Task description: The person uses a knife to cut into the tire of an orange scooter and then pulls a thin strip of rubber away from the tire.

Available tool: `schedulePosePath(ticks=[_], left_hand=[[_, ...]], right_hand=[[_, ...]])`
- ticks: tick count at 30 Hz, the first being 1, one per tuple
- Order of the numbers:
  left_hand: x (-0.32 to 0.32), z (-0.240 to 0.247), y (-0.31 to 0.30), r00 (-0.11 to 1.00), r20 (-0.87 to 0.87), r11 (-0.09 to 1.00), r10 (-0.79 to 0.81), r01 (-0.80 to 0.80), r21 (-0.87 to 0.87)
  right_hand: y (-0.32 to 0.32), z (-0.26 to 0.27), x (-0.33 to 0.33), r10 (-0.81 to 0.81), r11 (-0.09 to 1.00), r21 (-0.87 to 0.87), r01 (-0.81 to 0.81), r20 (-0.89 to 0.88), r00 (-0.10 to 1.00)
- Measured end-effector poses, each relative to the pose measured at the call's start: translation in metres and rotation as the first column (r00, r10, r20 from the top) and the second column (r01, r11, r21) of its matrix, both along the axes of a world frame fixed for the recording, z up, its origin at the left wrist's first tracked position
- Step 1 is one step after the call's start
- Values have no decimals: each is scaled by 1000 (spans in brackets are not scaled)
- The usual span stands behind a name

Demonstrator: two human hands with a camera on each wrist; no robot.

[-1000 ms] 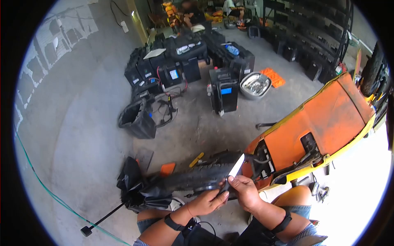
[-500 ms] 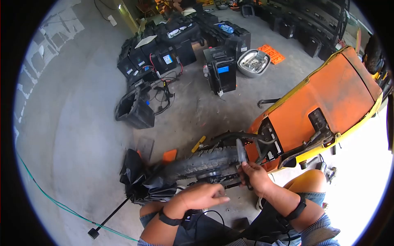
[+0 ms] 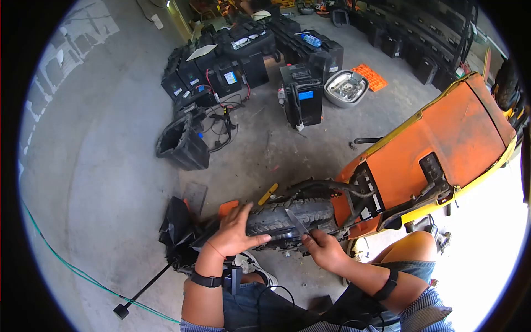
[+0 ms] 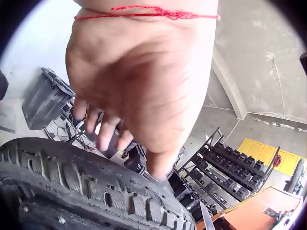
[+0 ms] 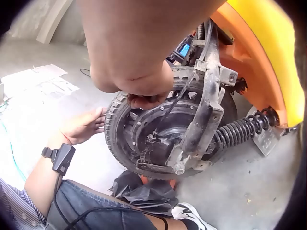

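In the head view, a black knobby tire (image 3: 276, 217) on a wheel lies across the space before my knees, attached to an orange and yellow scooter body (image 3: 453, 138). My right hand (image 3: 327, 252) grips a knife by its dark handle, and the bare blade (image 3: 297, 222) slants up and left over the tire. My left hand (image 3: 229, 235) spreads its fingers at the tire's left end, thumb apart and nothing held. In the left wrist view its palm faces the tread (image 4: 110, 187). The right wrist view shows the wheel's hub (image 5: 165, 129) below my right hand, which hides the knife.
A black plastic bag (image 3: 176, 235) lies left of the wheel. Beyond it on the floor are a yellow-handled tool (image 3: 268, 193), an open black bin (image 3: 185, 145), a black battery box (image 3: 303, 97) and a grey basin (image 3: 347, 88). A coil-spring shock (image 5: 242, 129) sits beside the wheel.
My hands were together at the knife and have parted. The left has moved left and forward to the tire; the right has brought the blade down over the tire, tilting it left.
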State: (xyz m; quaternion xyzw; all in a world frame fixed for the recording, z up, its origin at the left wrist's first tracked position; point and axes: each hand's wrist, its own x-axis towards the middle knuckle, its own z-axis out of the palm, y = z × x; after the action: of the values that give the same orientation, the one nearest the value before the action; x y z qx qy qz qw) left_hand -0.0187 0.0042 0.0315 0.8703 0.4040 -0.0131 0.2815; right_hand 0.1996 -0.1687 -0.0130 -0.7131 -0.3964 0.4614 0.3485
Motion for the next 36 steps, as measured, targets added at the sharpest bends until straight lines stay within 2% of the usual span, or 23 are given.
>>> schedulePosePath(ticks=[2, 5, 7, 11, 13, 14, 15, 17, 18, 22, 27, 32, 36], left_hand=[[7, -1, -3, 998, -48, 999, -27, 28, 30], [16, -6, 0, 999, 34, 1000, -7, 8, -19], [17, -11, 6, 988, 150, 989, 36, -13, -149], [26, -14, 6, 967, 248, 991, 51, -18, -136], [33, -14, 3, 967, 218, 971, 133, -82, -225], [34, -21, 1, 981, 161, 989, 111, -93, -112], [35, -22, -2, 983, 174, 997, 54, -64, 53], [33, -26, 0, 981, 193, 997, 33, -46, 66], [34, -24, 2, 980, 198, 996, 31, -47, 73], [33, -24, 1, 983, 182, 998, 33, -42, 44], [34, -29, -1, 975, 219, 997, 37, -52, 62], [37, -32, -7, 971, 236, 979, 19, -66, 191], [34, -33, -6, 980, 201, 978, 8, -49, 202]], right_hand=[[0, -2, -2, -6, 999, 42, 5, 7, 1000], [1, -5, -1, 6, 994, 106, -11, 47, 999], [2, -3, 0, 34, 989, 141, -45, 84, 996], [3, -4, -2, 25, 986, 166, -24, -2, 1000], [6, -6, -2, -37, 997, 60, 55, -263, 964], [5, -4, -1, -40, 993, 101, 58, -171, 984], [7, -3, 0, -40, 992, 111, 59, -166, 985], [6, -3, 0, -11, 998, 67, 18, -98, 995], [6, -6, -1, -5, 999, 46, 11, -147, 989], [7, -5, 0, 29, 999, 29, -27, -88, 996], [4, -5, 0, -30, 997, 66, 41, -164, 986], [6, -2, 1, -46, 998, 41, 54, -180, 983], [7, -4, 0, -57, 996, 57, 70, -191, 980]])
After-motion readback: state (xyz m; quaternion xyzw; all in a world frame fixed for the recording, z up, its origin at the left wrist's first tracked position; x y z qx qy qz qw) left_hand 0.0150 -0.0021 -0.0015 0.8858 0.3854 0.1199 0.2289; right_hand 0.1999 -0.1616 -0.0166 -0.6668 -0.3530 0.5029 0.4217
